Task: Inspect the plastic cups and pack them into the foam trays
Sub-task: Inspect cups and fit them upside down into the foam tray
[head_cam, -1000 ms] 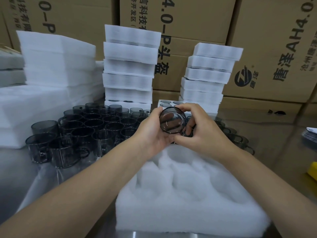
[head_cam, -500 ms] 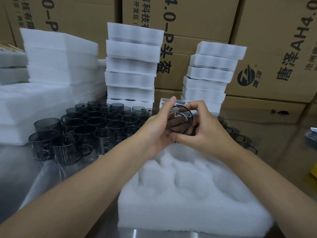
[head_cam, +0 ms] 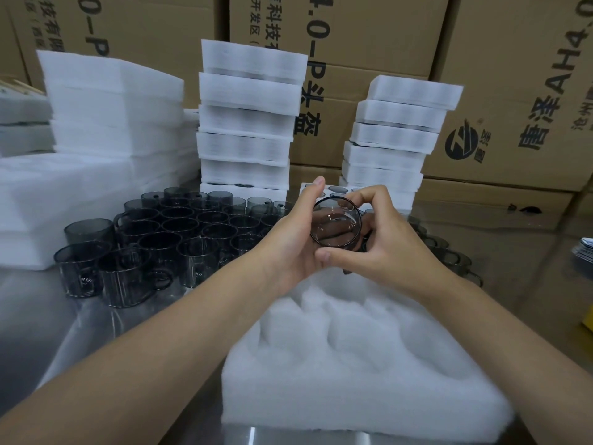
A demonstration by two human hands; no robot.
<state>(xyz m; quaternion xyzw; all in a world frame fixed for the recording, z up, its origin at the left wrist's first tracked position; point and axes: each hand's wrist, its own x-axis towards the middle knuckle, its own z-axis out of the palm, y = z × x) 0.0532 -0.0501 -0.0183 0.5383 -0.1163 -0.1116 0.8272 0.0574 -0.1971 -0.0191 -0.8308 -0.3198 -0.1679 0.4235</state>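
- A smoky plastic cup is gripped at frame centre by the left hand and right hand, fingers curled round its wall, with its mouth turned toward the camera.
- The foam tray lies directly below, equally near both hands.
- Unpacked cups are gathered at left.

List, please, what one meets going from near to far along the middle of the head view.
Empty foam tray → left hand and right hand, both gripping the smoky cup → stacks of foam trays → cardboard boxes.
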